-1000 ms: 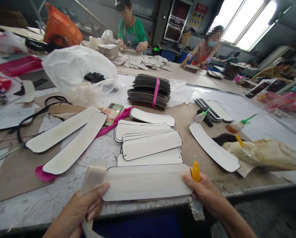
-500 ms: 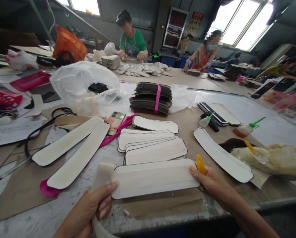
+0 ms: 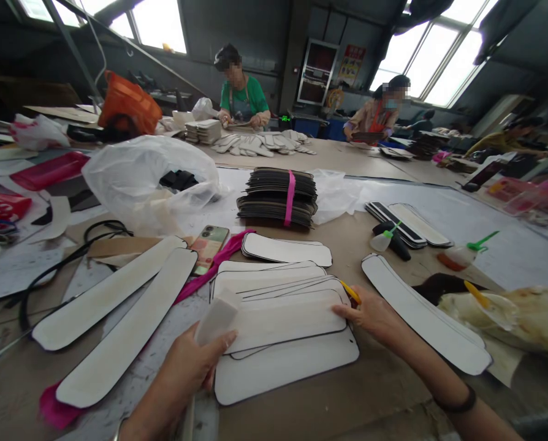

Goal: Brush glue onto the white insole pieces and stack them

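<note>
My left hand is closed on a white block and on the left end of a white black-edged strip. My right hand grips that strip's right end and also holds a yellow-tipped tool. The strip lies on top of a fanned pile of similar white strips on the brown cardboard. Another white strip lies under it, nearest me.
Two long white strips lie left, a phone and pink ribbon behind them. A curved strip, glue bottles and a bag lie right. A banded black stack and plastic bag stand behind. Other people work far off.
Both hands carried the held strip away from the table's near edge and set it on the fanned pile. The camera tilted up and moved forward.
</note>
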### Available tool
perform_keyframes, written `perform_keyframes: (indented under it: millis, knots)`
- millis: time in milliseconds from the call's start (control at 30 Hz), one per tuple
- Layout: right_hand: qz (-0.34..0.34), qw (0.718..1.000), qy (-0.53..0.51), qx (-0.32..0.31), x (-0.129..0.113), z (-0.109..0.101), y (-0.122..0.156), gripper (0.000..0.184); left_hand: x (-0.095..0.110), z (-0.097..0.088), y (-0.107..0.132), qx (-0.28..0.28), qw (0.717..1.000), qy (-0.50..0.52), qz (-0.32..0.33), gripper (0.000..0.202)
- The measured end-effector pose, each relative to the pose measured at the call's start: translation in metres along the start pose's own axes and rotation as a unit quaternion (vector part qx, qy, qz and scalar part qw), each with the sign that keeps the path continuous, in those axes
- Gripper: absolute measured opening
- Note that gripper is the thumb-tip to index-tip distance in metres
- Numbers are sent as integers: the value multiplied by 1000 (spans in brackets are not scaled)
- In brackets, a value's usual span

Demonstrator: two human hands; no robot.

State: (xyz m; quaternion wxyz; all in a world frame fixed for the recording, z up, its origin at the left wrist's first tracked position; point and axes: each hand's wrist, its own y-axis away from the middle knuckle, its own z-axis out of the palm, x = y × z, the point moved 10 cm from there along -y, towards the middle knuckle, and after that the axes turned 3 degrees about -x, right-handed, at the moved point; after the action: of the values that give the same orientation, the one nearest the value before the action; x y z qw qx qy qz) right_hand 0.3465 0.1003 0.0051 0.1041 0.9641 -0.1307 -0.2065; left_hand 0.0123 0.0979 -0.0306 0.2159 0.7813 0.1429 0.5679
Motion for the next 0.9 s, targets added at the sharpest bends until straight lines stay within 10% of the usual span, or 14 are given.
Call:
perform_keyframes:
  millis: [567,900]
  knots:
    - [-18,992,-126,-9,-7,-11,-1,30,8,-15,0,65,993,-95,37,26]
    - [-54,899,-409,-145,-53,-24,-13,27,-4,-66,-14,133,985,-70,-81,51]
